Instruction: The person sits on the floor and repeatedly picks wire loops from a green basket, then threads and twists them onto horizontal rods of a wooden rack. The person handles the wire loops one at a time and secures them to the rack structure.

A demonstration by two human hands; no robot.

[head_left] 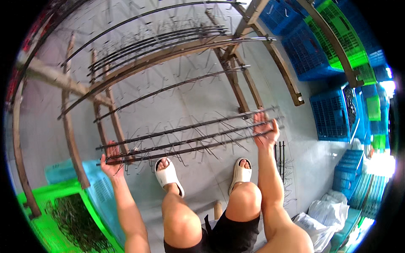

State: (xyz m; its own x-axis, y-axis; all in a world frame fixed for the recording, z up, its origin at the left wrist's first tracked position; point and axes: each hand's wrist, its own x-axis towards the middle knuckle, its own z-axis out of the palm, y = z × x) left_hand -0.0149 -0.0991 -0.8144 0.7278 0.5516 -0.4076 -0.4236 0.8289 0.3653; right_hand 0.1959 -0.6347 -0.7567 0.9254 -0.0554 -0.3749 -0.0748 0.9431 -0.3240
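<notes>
3 hooked rods (202, 138) near brown rack (168, 50)

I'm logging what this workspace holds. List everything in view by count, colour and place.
Held rods: three, dark, hooked, across the middle
Rack: apparently one, brown, upper area
Racked rods: several, dark, on the rack
Other rods: three visible, dark, centre right
Green crate: one, lower left
Wiry pieces: uncountable, dark, inside that crate
Light-blue crates: at least one, left
Blue crates: several, right
Other green crates: several, upper right and right
Plastic bags: count unclear, white, lower right
Floor: one, grey, beneath
Sandals: two, off-white, centre
Shorts: one pair, black, bottom
Legs: two, bottom
Left hand: one, bare, rods' left ends
Right hand: one, bare, near rods' right ends
</notes>
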